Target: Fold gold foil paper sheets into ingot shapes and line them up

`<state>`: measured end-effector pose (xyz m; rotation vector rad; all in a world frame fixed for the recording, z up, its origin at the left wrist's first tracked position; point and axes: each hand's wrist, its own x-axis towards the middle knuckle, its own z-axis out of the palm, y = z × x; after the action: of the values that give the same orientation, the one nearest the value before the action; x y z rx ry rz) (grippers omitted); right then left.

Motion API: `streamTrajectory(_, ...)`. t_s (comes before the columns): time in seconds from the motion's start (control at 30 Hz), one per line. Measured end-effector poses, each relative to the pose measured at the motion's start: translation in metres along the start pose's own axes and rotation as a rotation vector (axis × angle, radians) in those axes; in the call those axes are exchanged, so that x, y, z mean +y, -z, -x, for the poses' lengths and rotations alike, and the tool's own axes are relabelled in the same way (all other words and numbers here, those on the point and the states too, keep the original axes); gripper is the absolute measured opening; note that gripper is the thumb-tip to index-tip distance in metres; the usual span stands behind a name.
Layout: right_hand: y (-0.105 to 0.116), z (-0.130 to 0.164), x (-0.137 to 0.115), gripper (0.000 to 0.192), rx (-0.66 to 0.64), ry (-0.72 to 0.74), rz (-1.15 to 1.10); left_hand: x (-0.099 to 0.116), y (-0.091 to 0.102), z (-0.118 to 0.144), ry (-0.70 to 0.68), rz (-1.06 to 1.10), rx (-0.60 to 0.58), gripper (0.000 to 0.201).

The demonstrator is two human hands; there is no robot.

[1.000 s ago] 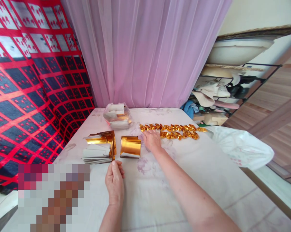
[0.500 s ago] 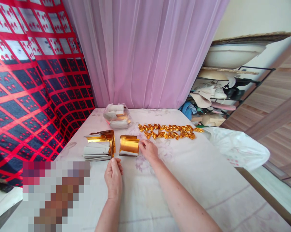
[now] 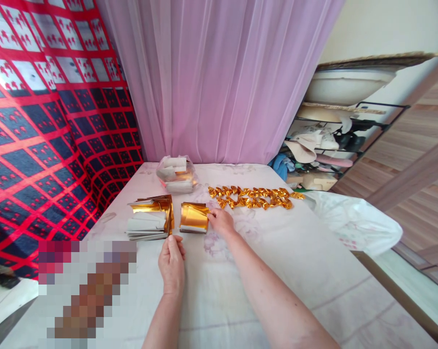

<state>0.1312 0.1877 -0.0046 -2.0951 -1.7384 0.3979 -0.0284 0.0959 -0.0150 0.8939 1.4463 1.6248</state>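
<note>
Looking down over the white floral-printed table cover [image 3: 277,261], I see my right hand [image 3: 222,222] reaching to the small stack of shiny gold foil sheets [image 3: 194,218]. The thumb and forefinger pinch the right edge of the top sheet, which is lifted a little at that corner; the rest of the stack lies flat on the cover. My left hand [image 3: 172,264] rests on the cover nearer to me, loosely curled with the fingertips pointing toward the stacks, gripping nothing that I can make out.

Just left of the small stack sits a larger pile of gold-and-white paper sheets [image 3: 149,224], fanned and uneven, its near edge close to the left fingertips but apart from them. Beyond the two piles, near the far edge of the table, stands a clear plastic bag of paper bundles [image 3: 176,174]. To its right runs a row of folded gold paper pieces [image 3: 253,198], laid side by side in a band across the cover, well clear of the right hand. A white plastic bag [image 3: 353,220] lies at the table's right side. A pink sheer curtain [image 3: 219,77] hangs behind, with a red and dark checked cloth [image 3: 44,131] on the left.
</note>
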Motion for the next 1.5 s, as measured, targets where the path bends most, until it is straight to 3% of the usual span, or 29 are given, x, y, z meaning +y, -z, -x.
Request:
streamTrajectory(0.27, 0.003, 0.006, 0.018, 0.023, 0.019, 0.036, -0.118, -0.005, 0.003, -0.004, -0.016, -0.008, -0.008, 0.053)
streamTrajectory(0.57, 0.019, 0.067, 0.065, 0.025, 0.207, -0.018, -0.271, -0.004, 0.001, -0.006, -0.079, -0.062, -0.031, 0.055)
streamTrajectory(0.67, 0.018, 0.060, 0.060, 0.023, 0.237, -0.074, -0.369, -0.004, 0.000, -0.005, -0.125, -0.098, -0.049, 0.053)
streamTrajectory(0.9, 0.012, 0.014, 0.038, 0.027, 0.353, -0.174, -0.661, -0.010, 0.005, -0.009, -0.207, -0.201, -0.050, 0.051)
streamTrajectory(1.0, 0.018, 0.016, 0.056, 0.026, 0.411, -0.208, -0.754, -0.014, 0.006, -0.011, -0.259, -0.255, -0.069, 0.049)
streamTrajectory(1.1, 0.028, 0.034, 0.090, 0.031, 0.492, -0.259, -0.817, -0.012, 0.005, -0.007, -0.360, -0.331, -0.095, 0.039)
streamTrajectory(1.23, 0.033, 0.071, 0.132, 0.038, 0.592, -0.284, -0.840, 0.003, 0.001, -0.003, -0.587, -0.454, -0.262, 0.028)
streamTrajectory(1.3, 0.031, 0.086, 0.142, 0.041, 0.594, -0.262, -0.849, 0.016, -0.003, -0.006, -0.891, -0.763, -0.407, 0.041)
streamTrajectory(1.33, 0.030, 0.091, 0.145, 0.042, 0.584, -0.245, -0.852, 0.022, -0.007, -0.010, -0.981, -0.895, -0.450, 0.046)
streamTrajectory(1.4, 0.028, 0.097, 0.145, 0.043, 0.557, -0.220, -0.855, 0.035, -0.016, -0.017, -1.076, -1.104, -0.577, 0.047)
streamTrajectory(1.5, 0.027, 0.100, 0.143, 0.045, 0.529, -0.212, -0.854, 0.049, -0.033, -0.027, -1.130, -1.284, -0.768, 0.021)
